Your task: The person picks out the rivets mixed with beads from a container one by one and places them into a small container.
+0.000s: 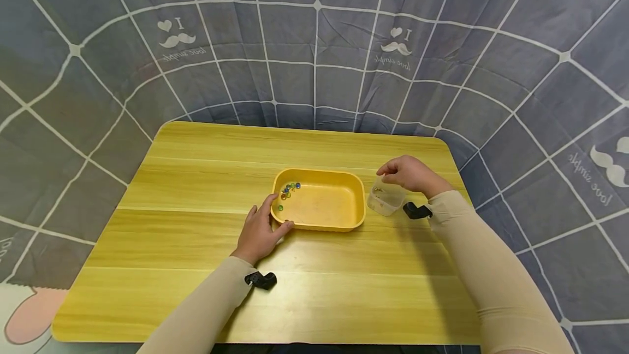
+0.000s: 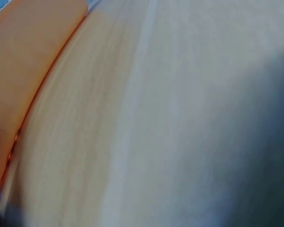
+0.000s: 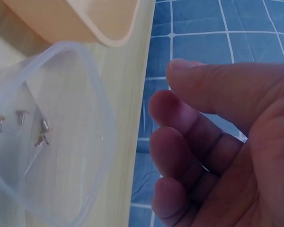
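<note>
I seem partway, my left hand (image 1: 257,235) gripping the tray (image 1: 324,207) of marbles (image 1: 286,191), my half-curled right hand (image 1: 411,172) apparently empty above metal pieces (image 3: 45,126) in the tub (image 1: 385,207) right of the tray.

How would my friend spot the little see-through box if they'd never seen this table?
On the wood-patterned table, look for the big yellow tray. Just to its right, by the person's right hand, sits a smaller, squarish box. Unlike the tray, it's see-through, and it holds a few tiny screw-like pieces.
</note>
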A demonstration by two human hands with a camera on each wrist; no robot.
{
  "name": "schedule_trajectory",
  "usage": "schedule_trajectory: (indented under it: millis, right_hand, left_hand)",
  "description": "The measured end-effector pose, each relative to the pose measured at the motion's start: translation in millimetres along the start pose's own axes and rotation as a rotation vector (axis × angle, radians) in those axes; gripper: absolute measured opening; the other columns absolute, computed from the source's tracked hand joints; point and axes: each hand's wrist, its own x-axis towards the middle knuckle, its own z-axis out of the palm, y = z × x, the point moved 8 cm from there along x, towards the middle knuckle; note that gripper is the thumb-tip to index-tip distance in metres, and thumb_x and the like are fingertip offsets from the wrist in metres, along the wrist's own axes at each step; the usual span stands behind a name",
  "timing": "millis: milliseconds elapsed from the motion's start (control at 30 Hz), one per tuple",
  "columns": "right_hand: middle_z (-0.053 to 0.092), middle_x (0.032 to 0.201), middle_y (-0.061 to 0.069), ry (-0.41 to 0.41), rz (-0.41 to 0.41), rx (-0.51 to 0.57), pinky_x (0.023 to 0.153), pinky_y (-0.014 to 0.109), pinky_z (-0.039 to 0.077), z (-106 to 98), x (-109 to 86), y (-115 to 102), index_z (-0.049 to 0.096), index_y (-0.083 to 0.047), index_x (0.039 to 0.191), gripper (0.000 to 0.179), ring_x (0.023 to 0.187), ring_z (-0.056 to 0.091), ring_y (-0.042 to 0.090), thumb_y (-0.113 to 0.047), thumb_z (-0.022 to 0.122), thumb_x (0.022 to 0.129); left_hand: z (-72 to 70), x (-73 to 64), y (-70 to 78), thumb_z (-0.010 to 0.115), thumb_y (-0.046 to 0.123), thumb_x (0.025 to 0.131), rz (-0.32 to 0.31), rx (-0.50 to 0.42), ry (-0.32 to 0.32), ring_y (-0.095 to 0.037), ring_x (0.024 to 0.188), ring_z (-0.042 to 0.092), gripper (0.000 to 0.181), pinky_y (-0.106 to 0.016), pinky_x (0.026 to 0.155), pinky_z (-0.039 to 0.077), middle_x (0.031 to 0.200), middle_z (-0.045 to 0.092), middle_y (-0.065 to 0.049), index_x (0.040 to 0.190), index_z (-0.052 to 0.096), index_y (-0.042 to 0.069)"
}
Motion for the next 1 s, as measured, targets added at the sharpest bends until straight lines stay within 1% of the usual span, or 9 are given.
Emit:
schedule_trajectory:
  millis: [100, 233, 333, 433, 567, 633, 767, 833, 1000]
  right_hand:
    - [0.067, 0.108, 0.0, -0.013, -0.005, 0.001, 0.078, 0.037, 0.051, 1.9, 4.4, -4.8, 0.069, -0.023, 0.109, 0.022, 0.09, 0.061, 0.02, -0.028, 0.062, 0.089]
    - [0.066, 0.111, -0.002, -0.019, -0.031, 0.001, 0.081, 0.038, 0.051, 3.3, 11.6, -15.5, 0.068, -0.026, 0.108, 0.02, 0.094, 0.061, 0.019, -0.029, 0.061, 0.089]
    - [0.064, 0.116, -0.003, -0.023, -0.058, 0.001, 0.086, 0.039, 0.051, 5.5, 19.1, -25.4, 0.068, -0.024, 0.11, 0.023, 0.101, 0.06, 0.018, -0.03, 0.061, 0.089]
    - [0.065, 0.113, -0.004, -0.043, -0.067, 0.016, 0.083, 0.037, 0.052, 11.4, 28.5, -36.7, 0.067, -0.021, 0.113, 0.027, 0.097, 0.061, 0.018, -0.032, 0.06, 0.089]
    - [0.068, 0.103, 0.002, -0.083, -0.087, 0.039, 0.072, 0.033, 0.052, 23.9, 40.3, -58.9, 0.064, -0.019, 0.119, 0.031, 0.088, 0.062, 0.024, -0.029, 0.06, 0.09]
    - [0.068, 0.099, 0.001, -0.097, -0.111, 0.031, 0.068, 0.032, 0.052, 31.6, 46.7, -70.7, 0.064, -0.018, 0.12, 0.031, 0.085, 0.062, 0.025, -0.028, 0.06, 0.09]
    - [0.067, 0.093, -0.004, -0.114, -0.168, -0.011, 0.063, 0.03, 0.049, 48.9, 61.2, -92.8, 0.065, -0.019, 0.119, 0.031, 0.074, 0.059, 0.021, -0.028, 0.061, 0.09]
    - [0.066, 0.093, -0.005, -0.122, -0.195, -0.039, 0.063, 0.03, 0.049, 57.0, 68.6, -104.1, 0.065, -0.019, 0.118, 0.03, 0.071, 0.057, 0.017, -0.028, 0.062, 0.089]
    - [0.065, 0.097, -0.006, -0.149, -0.246, -0.081, 0.07, 0.028, 0.05, 76.6, 85.1, -129.2, 0.066, -0.02, 0.117, 0.029, 0.078, 0.058, 0.012, -0.027, 0.062, 0.089]
  left_hand:
    - [0.4, 0.8, -1.0, 0.056, 0.063, 0.081, 0.001, 0.003, 0.006, -0.021, 0.127, 0.046, 0.079, -0.047, 0.114, 0.015, 0.14, 0.046, -0.001, 0.145, 0.021, 0.032]
    - [0.5, 2.0, -0.9, 0.058, 0.06, 0.081, 0.0, -0.006, 0.014, -0.021, 0.127, 0.046, 0.079, -0.048, 0.115, 0.014, 0.139, 0.047, -0.002, 0.145, 0.022, 0.031]
    - [0.5, 2.7, -0.2, 0.059, 0.059, 0.081, -0.005, -0.015, 0.017, -0.021, 0.126, 0.046, 0.079, -0.047, 0.115, 0.014, 0.138, 0.048, -0.002, 0.145, 0.022, 0.031]
    - [1.1, 3.4, 0.0, 0.059, 0.059, 0.081, -0.008, -0.011, 0.015, -0.021, 0.126, 0.047, 0.079, -0.047, 0.115, 0.014, 0.137, 0.05, -0.003, 0.145, 0.021, 0.031]
    - [3.3, 4.5, -0.7, 0.059, 0.058, 0.081, -0.016, -0.004, 0.006, -0.02, 0.126, 0.047, 0.079, -0.047, 0.115, 0.014, 0.136, 0.05, -0.003, 0.145, 0.02, 0.032]
    - [4.4, 5.2, -0.9, 0.058, 0.059, 0.081, -0.018, -0.002, 0.006, -0.02, 0.126, 0.047, 0.079, -0.046, 0.115, 0.013, 0.135, 0.051, -0.002, 0.145, 0.019, 0.033]
    - [6.6, 7.0, 0.1, 0.058, 0.059, 0.081, -0.014, -0.002, 0.012, -0.019, 0.125, 0.047, 0.079, -0.047, 0.115, 0.013, 0.135, 0.051, -0.002, 0.145, 0.019, 0.034]
    - [8.0, 7.8, 0.2, 0.059, 0.059, 0.081, -0.019, -0.001, 0.012, -0.019, 0.126, 0.047, 0.079, -0.047, 0.115, 0.013, 0.136, 0.05, -0.002, 0.145, 0.019, 0.034]
    - [9.9, 8.9, 2.3, 0.06, 0.057, 0.081, -0.027, 0.0, 0.011, -0.019, 0.126, 0.047, 0.08, -0.047, 0.115, 0.013, 0.136, 0.05, -0.001, 0.145, 0.018, 0.034]
